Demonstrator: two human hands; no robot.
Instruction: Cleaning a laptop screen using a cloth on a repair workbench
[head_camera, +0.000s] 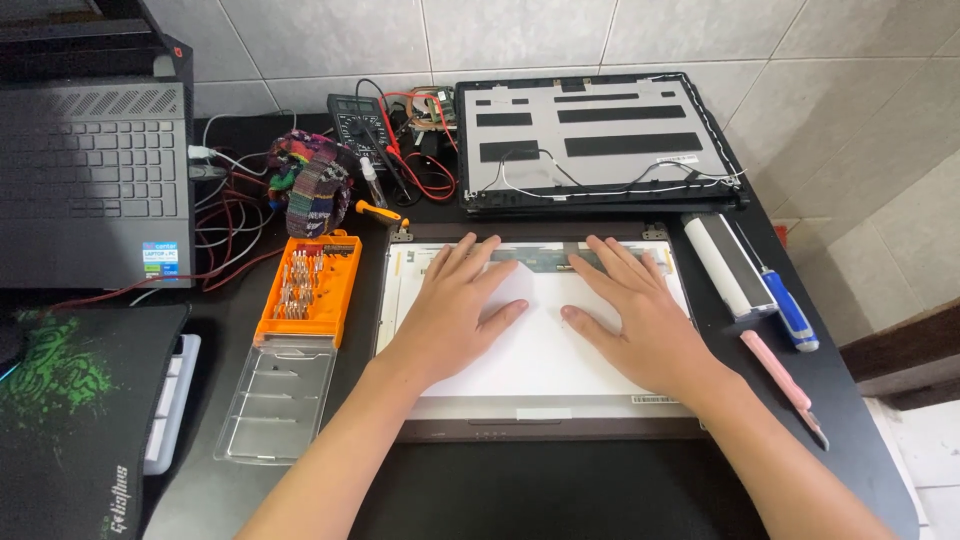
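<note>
Both hands lie flat, fingers spread wide, on the back of a bare white laptop display panel (540, 350) that rests in a dark brown screen frame (550, 430) at the near middle of the black bench (600, 490). The left hand (455, 310) presses the panel's left half; the right hand (640, 320) presses its right half. Neither grips anything: palms and fingertips simply rest on the sheet, the fingertips reaching the dark strip along the panel's far edge.

As a judgement, the step in hand looks like seating or steadying the panel within its frame. The next move would call for even, light pressure, since the thin panel could flex or crack, and for keeping its edges square to the frame.

Just beyond the panel lies a grey laptop lid shell (600, 140), inside up, with black tape strips and thin white and black antenna wires. Far left of it sits a black multimeter (358, 125) with red and black leads. To the right of the panel lie a white cylindrical roller (728, 265), a blue-handled screwdriver (790, 315) and a pink craft knife (785, 385). To the left are an orange screwdriver-bit case (308, 290) with its clear lid open towards the near side, a multicoloured woven pouch (312, 185), and a small orange-handled driver (380, 212). A dark open laptop (90, 180) stands at the far left, a black mouse mat with green print (70, 420) near left. The wall behind is pale tile (700, 30).
</note>
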